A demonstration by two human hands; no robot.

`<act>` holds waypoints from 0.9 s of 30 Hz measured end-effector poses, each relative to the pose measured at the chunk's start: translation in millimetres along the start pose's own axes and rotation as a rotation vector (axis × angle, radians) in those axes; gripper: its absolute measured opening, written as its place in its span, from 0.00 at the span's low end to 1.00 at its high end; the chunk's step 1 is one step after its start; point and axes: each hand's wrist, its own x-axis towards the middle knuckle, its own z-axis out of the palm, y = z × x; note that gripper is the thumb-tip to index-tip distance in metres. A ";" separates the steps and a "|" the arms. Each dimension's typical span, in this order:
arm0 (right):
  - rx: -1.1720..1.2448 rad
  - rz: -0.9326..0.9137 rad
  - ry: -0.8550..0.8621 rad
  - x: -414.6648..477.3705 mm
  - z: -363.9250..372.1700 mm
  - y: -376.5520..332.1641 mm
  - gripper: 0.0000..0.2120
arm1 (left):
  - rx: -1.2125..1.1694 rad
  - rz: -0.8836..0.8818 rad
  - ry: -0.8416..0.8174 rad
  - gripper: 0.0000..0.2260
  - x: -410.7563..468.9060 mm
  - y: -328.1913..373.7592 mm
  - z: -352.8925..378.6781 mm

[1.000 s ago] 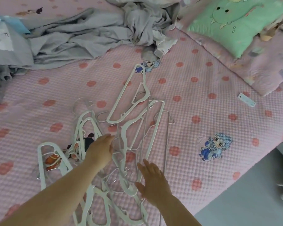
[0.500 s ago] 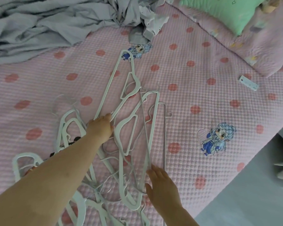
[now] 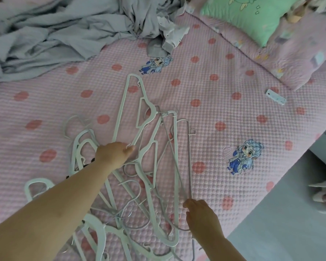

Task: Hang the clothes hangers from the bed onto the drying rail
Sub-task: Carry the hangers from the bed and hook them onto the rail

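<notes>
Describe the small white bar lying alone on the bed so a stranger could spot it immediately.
Start with the pink dotted bedspread and look to its right side, where a green cushion lies on a pink pillow. Just in front of that pillow's near edge, toward the bed's side, lies a small white bar. Unlike the white hangers tangled mid-bed, it is short, solid and alone.

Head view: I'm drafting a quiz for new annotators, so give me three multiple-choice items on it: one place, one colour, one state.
1. Where is the green pillow? A top right of the bed; B bottom left; C on the floor.
2. The bedcover's colour? A blue; B pink with red dots; C yellow.
3. The hangers are: A on a rail; B boxed; C tangled on the bed.
A: it lies upper right. B: pink, dotted fabric. C: they sprawl overlapping on the cover.
</notes>
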 end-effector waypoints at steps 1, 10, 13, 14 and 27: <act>0.005 0.014 0.002 -2.0 -1.7 -0.9 0.18 | -0.003 0.007 -0.007 0.21 -2.1 0.3 -2.1; 0.016 -0.013 0.029 -14.2 -12.1 -6.6 0.24 | -0.159 -0.027 -0.045 0.16 -6.1 -4.1 -17.5; 0.015 -0.015 0.053 -18.7 -16.6 -6.7 0.24 | -0.249 -0.004 0.099 0.18 -15.3 0.5 -33.9; 0.016 -0.020 0.068 -20.4 -19.6 -6.5 0.23 | -0.270 0.001 0.158 0.17 -19.2 1.8 -41.0; 0.264 0.085 0.583 -89.7 -145.8 12.5 0.24 | -0.679 0.451 0.254 0.12 -110.1 63.1 -151.6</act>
